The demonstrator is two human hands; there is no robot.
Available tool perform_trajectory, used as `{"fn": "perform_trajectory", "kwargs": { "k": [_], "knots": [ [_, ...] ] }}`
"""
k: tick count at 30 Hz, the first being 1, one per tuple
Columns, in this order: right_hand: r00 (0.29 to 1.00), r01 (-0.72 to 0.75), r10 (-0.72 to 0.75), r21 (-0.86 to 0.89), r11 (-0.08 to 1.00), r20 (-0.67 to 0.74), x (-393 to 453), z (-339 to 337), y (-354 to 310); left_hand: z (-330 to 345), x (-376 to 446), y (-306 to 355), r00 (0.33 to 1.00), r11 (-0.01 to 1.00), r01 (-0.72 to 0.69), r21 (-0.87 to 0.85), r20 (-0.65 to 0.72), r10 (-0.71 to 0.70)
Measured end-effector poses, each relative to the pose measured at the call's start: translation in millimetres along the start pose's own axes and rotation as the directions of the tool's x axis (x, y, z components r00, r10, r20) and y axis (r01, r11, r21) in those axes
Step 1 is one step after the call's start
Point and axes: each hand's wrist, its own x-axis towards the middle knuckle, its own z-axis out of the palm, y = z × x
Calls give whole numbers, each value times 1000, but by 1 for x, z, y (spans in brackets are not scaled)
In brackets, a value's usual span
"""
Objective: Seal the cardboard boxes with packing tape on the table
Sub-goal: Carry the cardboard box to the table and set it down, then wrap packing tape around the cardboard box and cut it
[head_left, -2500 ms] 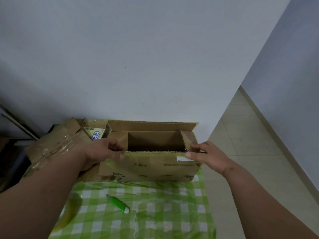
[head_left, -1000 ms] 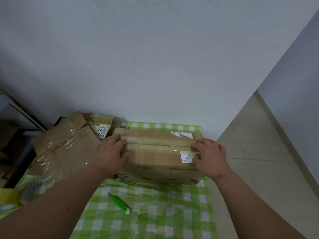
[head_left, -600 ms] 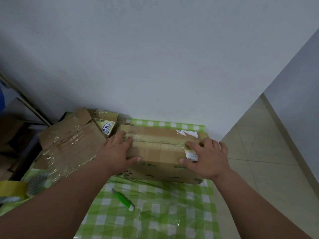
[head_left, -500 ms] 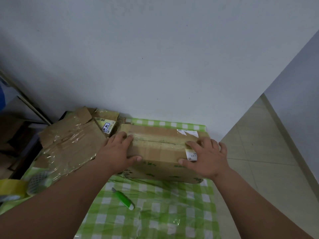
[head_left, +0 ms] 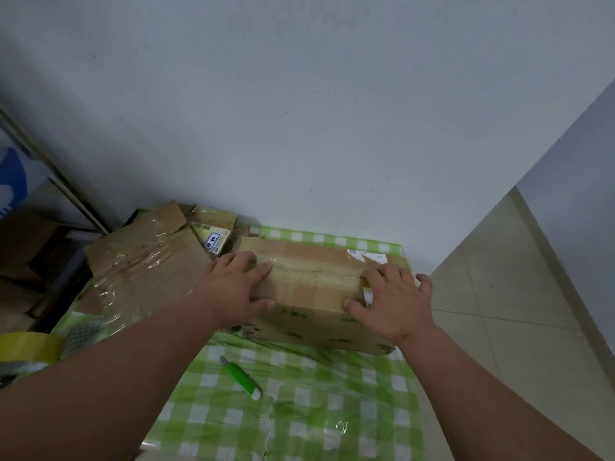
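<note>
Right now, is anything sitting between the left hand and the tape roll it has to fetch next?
Nothing visible does. The left hand presses on the box; the tape roll lies at the table's left edge, beside the flattened cardboard, partly behind the left forearm.

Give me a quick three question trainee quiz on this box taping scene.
1. True or false: both hands press on the box.
2. Which lies nearest the person? A the box, B the cutter, C the flattened cardboard.
3. The tape roll sits on which side of the left hand?

Key: 1 true, with the right hand on the other end. 2 B. 3 left.
</note>
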Motion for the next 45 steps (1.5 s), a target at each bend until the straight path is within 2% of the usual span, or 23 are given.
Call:
{"fn": "perform_trajectory", "kwargs": {
  "k": [5,10,15,19,23,26,29,32,34,38,42,45],
  "knots": [
    [995,83,-83,2,997,-57,0,-5,-6,-10,-8,-7,996,1000,-16,-9,-86,16],
    [979,197,-194,38,980,-64,-2,-9,-21,-16,-19,-7,989,999,46,1,-140,-45],
    [950,298,-282,126,946,-130,-3,-12,-45,-15,-37,-29,940,974,196,-109,-262,-219],
    [890,441,-406,159,884,-208,-6,-9,-87,-1,-64,-63,887,908,394,-143,-198,-416],
    [805,582,-545,139,801,-234,-16,1,-140,25,-103,-100,856,860,496,-120,-97,-508],
    [760,648,-625,121,752,-181,-28,16,-182,44,-126,-131,820,811,559,-172,-31,-572],
    [712,701,-696,148,698,-90,-35,38,-220,65,-144,-165,816,783,559,-274,11,-579],
    [674,706,-713,116,699,195,-42,63,-257,86,-160,-192,804,743,588,-319,127,-582],
    [654,705,-692,86,704,306,-46,80,-278,103,-166,-207,804,732,595,-331,247,-541],
    [592,744,-715,91,662,371,-52,116,-313,134,-172,-223,779,699,615,-365,419,-466],
    [550,787,-725,33,615,414,-54,144,-336,151,-169,-227,794,685,594,-422,442,-417],
    [568,786,-688,-48,617,451,-55,157,-345,158,-169,-231,803,657,590,-470,428,-415]
  ]
}}
